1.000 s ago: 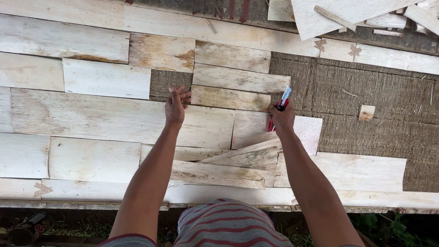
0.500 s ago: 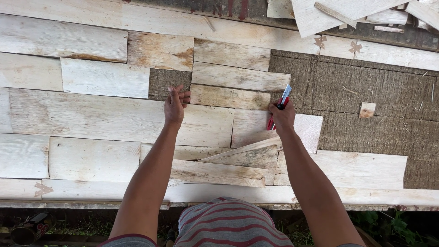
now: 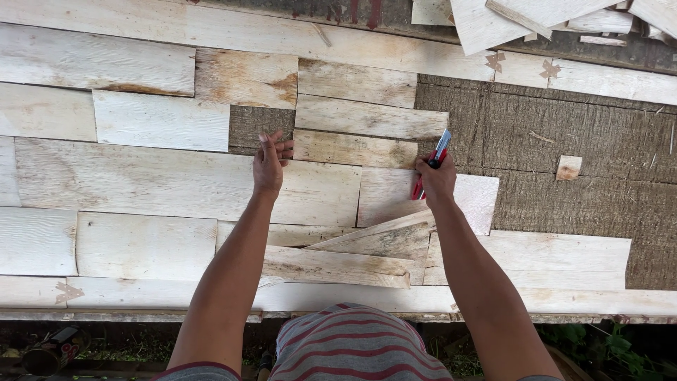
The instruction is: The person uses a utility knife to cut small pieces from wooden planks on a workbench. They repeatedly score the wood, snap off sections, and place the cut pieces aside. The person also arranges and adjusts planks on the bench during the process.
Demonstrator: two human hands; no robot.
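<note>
My left hand (image 3: 269, 161) rests with its fingertips on the left end of a short pale wood strip (image 3: 345, 148), beside a bare brown gap (image 3: 254, 125) in the panel. My right hand (image 3: 436, 178) grips a red and blue utility knife (image 3: 433, 161), its blade end pointing up at the right end of that strip. Just below the right hand lies a whitish wood piece (image 3: 388, 196). Two loose wedge-shaped offcuts (image 3: 367, 243) lie between my forearms.
Whitewashed wood strips (image 3: 176, 180) cover the left of a coarse brown backing board (image 3: 564, 141). A small square wood chip (image 3: 568, 167) lies on the bare board at right. Loose strips (image 3: 508, 17) pile at top right. A dark tool (image 3: 49, 349) lies below left.
</note>
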